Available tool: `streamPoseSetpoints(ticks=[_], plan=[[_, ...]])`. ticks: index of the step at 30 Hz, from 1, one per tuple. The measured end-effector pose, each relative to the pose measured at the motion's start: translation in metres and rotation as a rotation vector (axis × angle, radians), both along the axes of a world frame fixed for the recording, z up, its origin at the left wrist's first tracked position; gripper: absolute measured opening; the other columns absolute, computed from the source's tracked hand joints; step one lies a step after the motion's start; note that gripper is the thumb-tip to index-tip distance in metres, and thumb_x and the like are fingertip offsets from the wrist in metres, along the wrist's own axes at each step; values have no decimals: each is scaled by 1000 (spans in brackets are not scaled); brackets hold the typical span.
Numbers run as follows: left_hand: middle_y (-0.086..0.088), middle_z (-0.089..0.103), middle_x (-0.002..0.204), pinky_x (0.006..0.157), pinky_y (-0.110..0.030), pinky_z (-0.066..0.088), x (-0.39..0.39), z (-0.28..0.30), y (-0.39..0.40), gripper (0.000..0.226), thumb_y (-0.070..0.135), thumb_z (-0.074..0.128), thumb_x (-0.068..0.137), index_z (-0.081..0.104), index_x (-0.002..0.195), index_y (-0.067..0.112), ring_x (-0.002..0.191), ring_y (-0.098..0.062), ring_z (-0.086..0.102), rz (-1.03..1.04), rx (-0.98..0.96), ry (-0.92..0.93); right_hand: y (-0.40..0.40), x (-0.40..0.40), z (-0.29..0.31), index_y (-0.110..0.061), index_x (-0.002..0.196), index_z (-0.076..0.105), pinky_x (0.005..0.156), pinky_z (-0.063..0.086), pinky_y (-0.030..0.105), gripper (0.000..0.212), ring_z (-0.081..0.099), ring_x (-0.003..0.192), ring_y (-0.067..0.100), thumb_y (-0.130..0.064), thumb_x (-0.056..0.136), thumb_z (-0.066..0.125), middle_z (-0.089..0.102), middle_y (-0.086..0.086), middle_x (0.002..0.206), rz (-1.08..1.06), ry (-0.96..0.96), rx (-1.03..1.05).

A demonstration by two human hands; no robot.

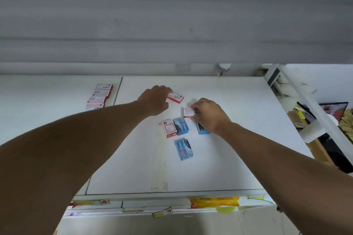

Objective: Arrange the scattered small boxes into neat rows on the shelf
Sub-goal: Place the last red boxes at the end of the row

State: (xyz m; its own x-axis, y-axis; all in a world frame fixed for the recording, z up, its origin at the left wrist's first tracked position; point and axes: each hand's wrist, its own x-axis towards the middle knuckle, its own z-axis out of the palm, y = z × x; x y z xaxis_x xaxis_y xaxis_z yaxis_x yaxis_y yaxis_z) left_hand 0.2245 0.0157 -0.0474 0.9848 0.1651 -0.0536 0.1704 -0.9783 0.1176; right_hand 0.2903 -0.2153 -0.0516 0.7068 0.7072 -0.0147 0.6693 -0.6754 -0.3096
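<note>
Small boxes lie scattered on the white shelf. My left hand reaches to a red-and-white box at the back, its fingertips on the box's left end. My right hand pinches another red-and-white box by its right side. In front lie a red-and-white box and a blue box side by side. A second blue box is partly hidden under my right wrist. A third blue box lies nearest to me.
A row of several red-and-white boxes stands at the back left, beyond a seam in the shelf. A grey wall rises behind. At the right, a metal frame and clutter border the shelf. Price labels hang along the front edge.
</note>
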Motion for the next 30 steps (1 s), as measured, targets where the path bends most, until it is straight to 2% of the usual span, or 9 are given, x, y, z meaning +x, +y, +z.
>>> streamPoseSetpoints(ticks=[6,10,14,19,25,30], plan=[[-3,43,163,119,-47,37,57,-25,12,70,23,68,98,35,160,22,146,-27,45,-100,12,58,-4,-7,0,-18,131,69,95,54,36,33,60,111,23,-25,99,67,64,5,121,16,-21,21],[0,57,148,106,-45,50,59,-28,14,53,19,67,99,52,150,23,129,-27,58,-77,-22,55,-4,-8,-1,-17,131,70,95,55,38,33,60,112,24,-25,99,66,64,5,122,20,-25,2],[-1,61,136,97,-44,53,34,-23,17,46,25,67,100,56,145,22,122,-25,58,-93,15,18,-2,-10,4,-17,132,69,95,54,36,33,60,110,24,-25,100,67,65,5,122,19,-27,10],[-3,59,137,100,-46,51,-16,-11,19,46,29,64,103,55,147,19,124,-27,56,-74,-31,30,0,-17,19,-18,124,73,91,52,35,29,62,106,26,-22,96,69,65,6,116,15,-16,-6],[-9,62,130,103,-48,48,-75,16,17,45,31,63,101,57,143,17,121,-32,58,-72,-104,18,3,-41,38,-22,115,73,81,43,28,25,65,104,27,-27,90,75,71,3,111,6,19,12],[-8,63,131,102,-48,50,-115,39,2,47,33,65,101,58,145,18,122,-28,56,-25,-157,-9,-1,-71,57,-22,120,72,78,45,27,28,65,103,22,-24,92,74,75,1,114,-22,45,34]])
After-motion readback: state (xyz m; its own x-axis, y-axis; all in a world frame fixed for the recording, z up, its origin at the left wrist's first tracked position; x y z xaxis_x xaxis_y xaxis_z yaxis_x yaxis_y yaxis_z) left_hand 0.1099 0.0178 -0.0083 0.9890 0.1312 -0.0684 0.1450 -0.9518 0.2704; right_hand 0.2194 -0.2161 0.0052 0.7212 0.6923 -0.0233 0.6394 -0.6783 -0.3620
